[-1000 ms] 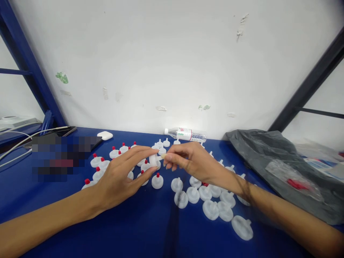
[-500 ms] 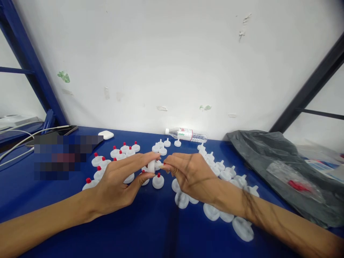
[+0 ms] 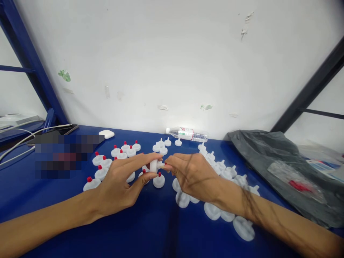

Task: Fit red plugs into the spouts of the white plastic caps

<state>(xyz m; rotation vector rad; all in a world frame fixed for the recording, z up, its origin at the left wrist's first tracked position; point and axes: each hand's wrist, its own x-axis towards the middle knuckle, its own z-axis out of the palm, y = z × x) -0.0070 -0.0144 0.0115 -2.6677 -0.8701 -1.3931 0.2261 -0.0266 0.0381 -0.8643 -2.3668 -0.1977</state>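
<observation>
The left hand (image 3: 118,186) pinches a small white round plastic cap (image 3: 153,166) between its thumb and first finger. Its other fingers are spread out. The cap is up in the air, just above the blue table (image 3: 150,233), right between the two hands. The right hand (image 3: 194,175) has its fingertips squeezed together on the little spout that sticks out of the cap's side. I cannot tell if a tiny piece sits between those fingertips.

The cap looks very light, hard and smooth, so it could slip or pop out of a loose pinch. It seems best held by its round edge, as the left hand holds it, with the thin spout left free.

Many more caps lie on the table. The caps with red tips (image 3: 100,173) are on the left. The plain white caps (image 3: 211,210) are on the right, some under the right arm. At the back, a clear plastic bottle (image 3: 188,134) lies on its side. A grey plastic bag (image 3: 268,157) sits far to the right.
</observation>
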